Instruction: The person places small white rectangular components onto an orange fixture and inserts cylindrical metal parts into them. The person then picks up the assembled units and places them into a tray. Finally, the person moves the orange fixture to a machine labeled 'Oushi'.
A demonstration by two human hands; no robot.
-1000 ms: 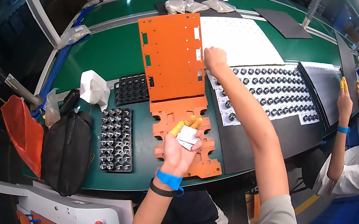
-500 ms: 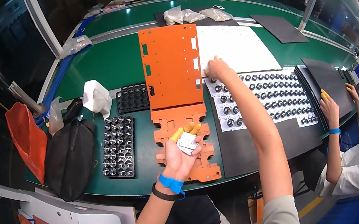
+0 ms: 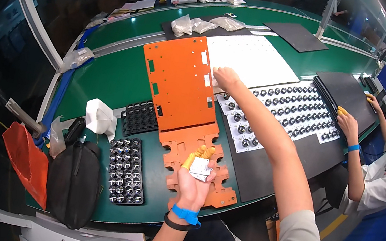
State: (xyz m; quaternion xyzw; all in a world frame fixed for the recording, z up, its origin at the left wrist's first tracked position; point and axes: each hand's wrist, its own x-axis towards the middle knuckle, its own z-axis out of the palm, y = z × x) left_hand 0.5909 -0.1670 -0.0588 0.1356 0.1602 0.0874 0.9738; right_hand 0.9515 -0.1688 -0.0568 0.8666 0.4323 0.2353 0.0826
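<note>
My left hand (image 3: 191, 186) is palm up above an orange notched fixture (image 3: 188, 148). Yellow finger covers are on some of its fingers, and they curl around a few small white boards (image 3: 201, 167). My right hand (image 3: 226, 79) reaches across to the near left corner of a large white sheet (image 3: 255, 59). Its fingers are closed beside the right edge of an orange plate (image 3: 175, 86); whatever they pinch is hidden. Right of it, white panels (image 3: 270, 114) carry rows of black round parts, partly covered by my forearm.
A black tray of round parts (image 3: 127, 171) and another black tray (image 3: 141, 116) stand left of the fixture, near a white container (image 3: 99, 117) and black bag (image 3: 74, 182). Dark sheets (image 3: 265, 177) lie at right. A co-worker's hand (image 3: 347, 122) rests on other dark sheets.
The whole view has tilted, so the table sits lower in the picture. My right hand has moved slightly farther away and left, toward the orange plate's edge. My left hand still holds the boards.
</note>
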